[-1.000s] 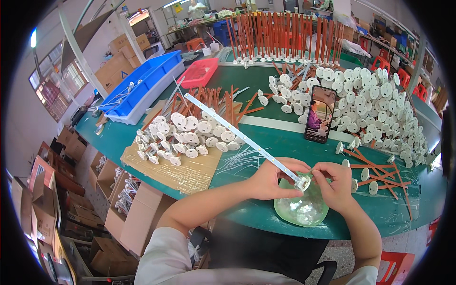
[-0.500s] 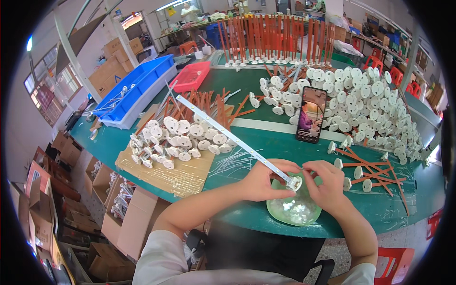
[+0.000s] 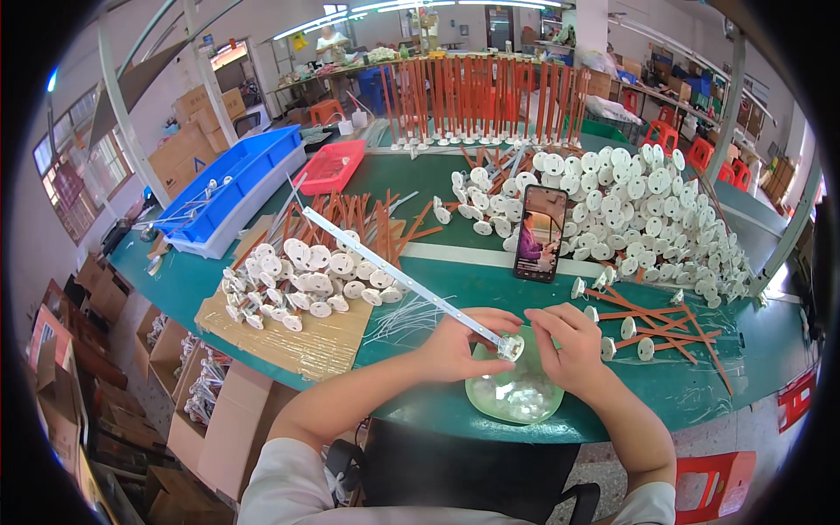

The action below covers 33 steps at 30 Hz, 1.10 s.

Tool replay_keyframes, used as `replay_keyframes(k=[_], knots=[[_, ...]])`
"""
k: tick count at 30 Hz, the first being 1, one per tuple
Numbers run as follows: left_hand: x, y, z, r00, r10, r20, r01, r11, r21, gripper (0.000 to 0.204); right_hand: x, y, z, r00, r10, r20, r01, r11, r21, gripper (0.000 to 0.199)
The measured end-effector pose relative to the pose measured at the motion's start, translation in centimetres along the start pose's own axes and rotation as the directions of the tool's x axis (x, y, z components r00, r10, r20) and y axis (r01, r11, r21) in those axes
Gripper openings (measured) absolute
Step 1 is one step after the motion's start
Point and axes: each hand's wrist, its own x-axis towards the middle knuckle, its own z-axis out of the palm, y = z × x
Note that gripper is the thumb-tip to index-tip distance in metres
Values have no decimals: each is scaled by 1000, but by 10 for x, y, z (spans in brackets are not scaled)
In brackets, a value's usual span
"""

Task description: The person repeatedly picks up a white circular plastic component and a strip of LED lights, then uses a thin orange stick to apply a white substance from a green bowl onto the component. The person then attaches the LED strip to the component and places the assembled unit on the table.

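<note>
My left hand [image 3: 457,346] is closed round the lower end of a long white LED strip [image 3: 394,273]. A round white disc base [image 3: 511,348] sits on that end, between my thumb and fingers, and the strip slants up to the far left. Just right of the base, my right hand [image 3: 570,346] is raised with thumb and fingertips pressed together; anything between them is too small to name. Under both hands stands a light green bowl [image 3: 483,409] holding small shiny clear pieces. Thin white wires [image 3: 404,317] lie on the table left of my left hand.
A phone [image 3: 540,234] stands upright before a large heap of white disc bases [image 3: 647,197]. More bases lie on cardboard [image 3: 328,350] at left. Orange-brown strips [image 3: 661,328] lie at right. Blue tray [image 3: 232,188] and red tray [image 3: 332,166] sit farther back.
The whole view has shifted, so the table and hands appear farther left and slightly lower. My left hand keeps the strip, and my right hand stays pinched beside the base.
</note>
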Motion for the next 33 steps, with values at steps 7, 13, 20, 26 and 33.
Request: replay_keyframes(k=[7, 13, 20, 26, 33], knots=[[0, 6, 0, 1000, 18, 7, -18, 1000, -16, 51, -4, 5, 0, 991, 81, 109, -90, 993, 78, 20], [0, 4, 0, 1000, 1, -3, -1, 1000, 6, 53, 1, 5, 0, 994, 35, 100, -43, 996, 76, 17], [-1, 0, -1, 998, -60, -15, 56, 984, -170, 50, 3, 0, 1, 989, -143, 41, 145, 988, -48, 24], [0, 1, -1, 997, -79, 19, 81, 983, -162, 51, 2, 3, 2, 973, -230, 21, 231, 969, -87, 25], [1, 1, -1, 994, -104, 12, 105, 977, -187, 51, 0, 7, 4, 975, -219, 34, 222, 972, -82, 27]])
